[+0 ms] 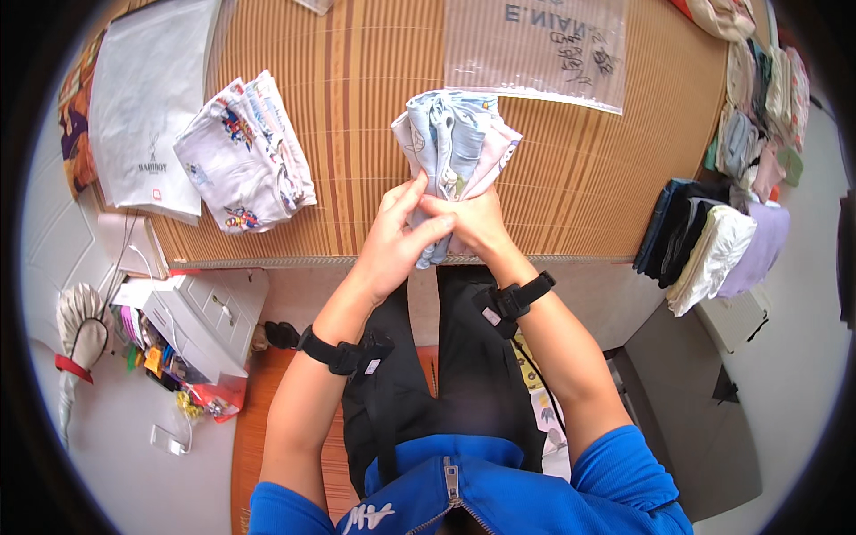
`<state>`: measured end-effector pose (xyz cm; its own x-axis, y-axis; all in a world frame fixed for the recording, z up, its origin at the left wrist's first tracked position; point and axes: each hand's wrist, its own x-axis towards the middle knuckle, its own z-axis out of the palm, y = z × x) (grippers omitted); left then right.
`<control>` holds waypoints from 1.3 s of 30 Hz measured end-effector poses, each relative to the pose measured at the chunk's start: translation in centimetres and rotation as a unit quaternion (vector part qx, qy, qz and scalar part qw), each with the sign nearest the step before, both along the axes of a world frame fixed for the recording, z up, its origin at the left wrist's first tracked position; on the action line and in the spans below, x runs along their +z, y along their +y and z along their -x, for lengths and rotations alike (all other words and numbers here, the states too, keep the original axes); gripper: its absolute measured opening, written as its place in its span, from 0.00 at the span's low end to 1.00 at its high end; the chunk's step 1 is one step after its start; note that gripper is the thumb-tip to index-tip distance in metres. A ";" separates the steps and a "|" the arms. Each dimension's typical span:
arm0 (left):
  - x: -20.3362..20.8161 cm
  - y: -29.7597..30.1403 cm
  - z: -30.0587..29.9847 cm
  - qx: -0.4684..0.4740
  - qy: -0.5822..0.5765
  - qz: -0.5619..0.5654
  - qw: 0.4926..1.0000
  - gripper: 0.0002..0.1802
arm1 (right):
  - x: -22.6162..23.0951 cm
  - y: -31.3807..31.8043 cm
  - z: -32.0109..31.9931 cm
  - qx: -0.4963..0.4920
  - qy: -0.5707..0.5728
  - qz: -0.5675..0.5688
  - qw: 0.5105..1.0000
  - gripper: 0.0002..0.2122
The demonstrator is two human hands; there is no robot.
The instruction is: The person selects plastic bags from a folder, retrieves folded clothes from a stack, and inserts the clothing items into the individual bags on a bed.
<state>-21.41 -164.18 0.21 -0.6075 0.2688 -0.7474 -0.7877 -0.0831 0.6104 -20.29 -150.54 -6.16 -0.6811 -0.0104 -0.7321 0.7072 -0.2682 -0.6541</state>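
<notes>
A gathered bundle of light-blue and white printed clothes (pixel 459 134) is squeezed at its lower part between my two hands, near the front edge of the mat-covered surface. Its upper folds fan out away from me. My left hand (pixel 394 236) grips it from the left, its thumb lying toward the right hand. From the other side, my right hand (pixel 477 221) closes around the cloth, fingers overlapping near the left thumb. Some fingers are hidden behind the fabric. To the left lies a folded stack of white printed clothes (pixel 241 165), untouched.
A striped bamboo mat (pixel 348 80) covers the surface. A frosted zip bag (pixel 143 107) lies far left, and a clear plastic bag (pixel 535 58) beyond the bundle. Folded clothes (pixel 713 241) hang over the right edge. A white drawer cabinet (pixel 209 312) stands lower left.
</notes>
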 end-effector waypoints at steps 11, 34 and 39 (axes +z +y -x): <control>-0.8 8.6 -1.4 -0.299 0.077 0.073 0.948 0.52 | 1.2 7.2 -4.2 -0.074 -0.019 -0.182 0.980 0.23; -12.7 13.1 13.3 -0.398 0.623 0.401 0.541 0.18 | -0.6 20.2 -3.9 -0.225 0.025 -0.125 0.966 0.30; -12.2 11.7 14.4 -0.423 0.579 0.349 0.603 0.17 | -0.4 20.2 -3.7 -0.202 0.015 -0.110 0.973 0.32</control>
